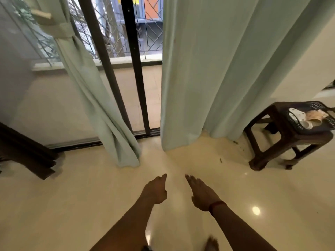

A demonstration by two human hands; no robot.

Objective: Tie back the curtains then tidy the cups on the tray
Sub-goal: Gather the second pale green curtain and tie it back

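Your left hand (155, 191) and right hand (203, 192) reach forward empty, slightly apart; the loose curtain (226, 69) looks soft and light, so gather it mid-height.

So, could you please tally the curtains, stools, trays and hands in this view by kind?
Curtains: 2 (tied-back curtain, loose curtain)
Stool: 1
Tray: 1
Hands: 2 (left hand, right hand)
Total: 6; cups on the tray too blurred to count

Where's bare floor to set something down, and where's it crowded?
Bare floor lies between the tied left curtain and loose right curtain, ahead of the left hand and right hand. The tray on the stool is crowded with cups.
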